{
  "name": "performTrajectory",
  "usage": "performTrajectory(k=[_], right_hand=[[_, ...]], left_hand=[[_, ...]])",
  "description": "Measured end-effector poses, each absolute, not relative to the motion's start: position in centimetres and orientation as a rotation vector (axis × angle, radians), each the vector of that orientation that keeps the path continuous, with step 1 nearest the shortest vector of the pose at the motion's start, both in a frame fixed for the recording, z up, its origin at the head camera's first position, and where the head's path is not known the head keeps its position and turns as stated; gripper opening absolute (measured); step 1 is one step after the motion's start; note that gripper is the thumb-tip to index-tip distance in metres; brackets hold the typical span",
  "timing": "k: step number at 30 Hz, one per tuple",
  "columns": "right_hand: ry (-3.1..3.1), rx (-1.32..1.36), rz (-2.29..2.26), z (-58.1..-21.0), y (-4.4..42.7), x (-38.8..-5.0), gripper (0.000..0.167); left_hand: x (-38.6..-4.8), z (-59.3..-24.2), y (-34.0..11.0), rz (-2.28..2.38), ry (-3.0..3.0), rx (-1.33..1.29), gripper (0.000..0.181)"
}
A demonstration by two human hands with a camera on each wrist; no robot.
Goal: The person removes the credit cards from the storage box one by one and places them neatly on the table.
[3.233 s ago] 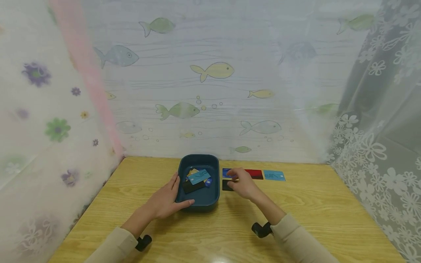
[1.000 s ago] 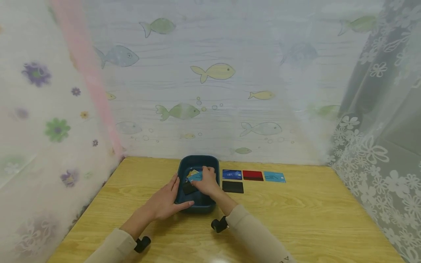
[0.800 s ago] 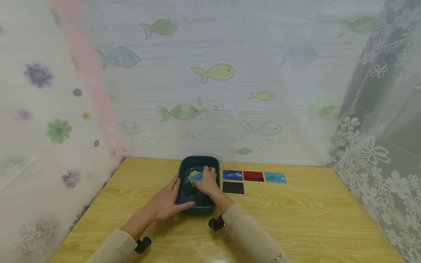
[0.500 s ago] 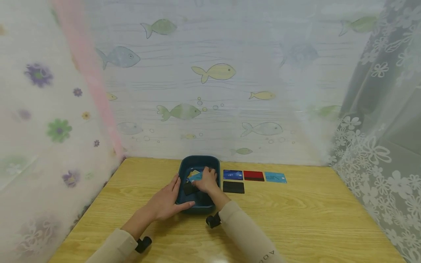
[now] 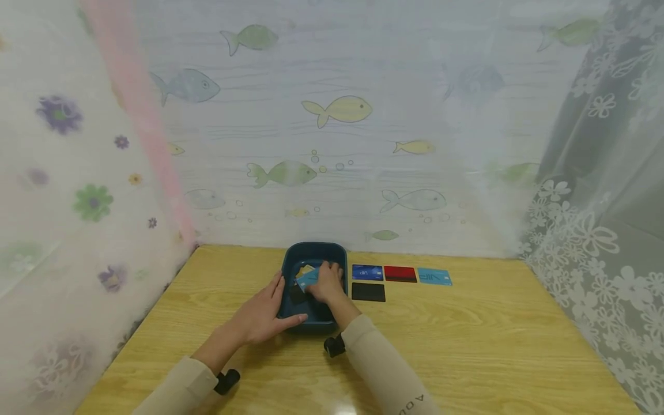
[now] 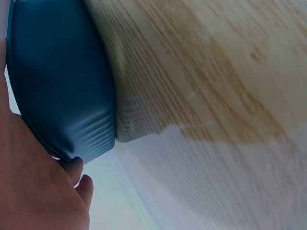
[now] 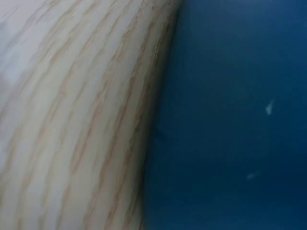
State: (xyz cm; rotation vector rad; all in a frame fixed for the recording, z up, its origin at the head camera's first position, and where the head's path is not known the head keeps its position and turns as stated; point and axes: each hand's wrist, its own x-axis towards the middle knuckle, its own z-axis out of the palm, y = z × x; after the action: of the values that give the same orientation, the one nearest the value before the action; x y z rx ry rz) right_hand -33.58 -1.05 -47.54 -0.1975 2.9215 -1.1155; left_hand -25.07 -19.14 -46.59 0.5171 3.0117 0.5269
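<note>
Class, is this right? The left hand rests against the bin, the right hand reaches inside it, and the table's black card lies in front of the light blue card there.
Not quite: the head view shows the black card in front of the dark blue card, not the light blue one. The left hand and right hand are as stated.

A light-blue card (image 5: 307,280) slants over other cards (image 5: 298,295) inside an upright dark-blue bin (image 5: 311,328).

A dark teal, round-cornered plastic bin (image 6: 62,72) looks smooth, with a soft sheen. A black, rectangular, plastic-looking card (image 5: 368,292) appears matt. The yellow-brown, wood-grained tabletop (image 5: 493,346) is glossy.
</note>
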Motion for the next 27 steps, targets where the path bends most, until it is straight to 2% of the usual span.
performTrajectory(k=[27], right_hand=[[2.977,-0.181,-1.019,-47.26,-0.96,-33.56,0.06]], left_hand=[[-25.07,-46.51,-19.04,0.539,3.014,0.52,0.118]])
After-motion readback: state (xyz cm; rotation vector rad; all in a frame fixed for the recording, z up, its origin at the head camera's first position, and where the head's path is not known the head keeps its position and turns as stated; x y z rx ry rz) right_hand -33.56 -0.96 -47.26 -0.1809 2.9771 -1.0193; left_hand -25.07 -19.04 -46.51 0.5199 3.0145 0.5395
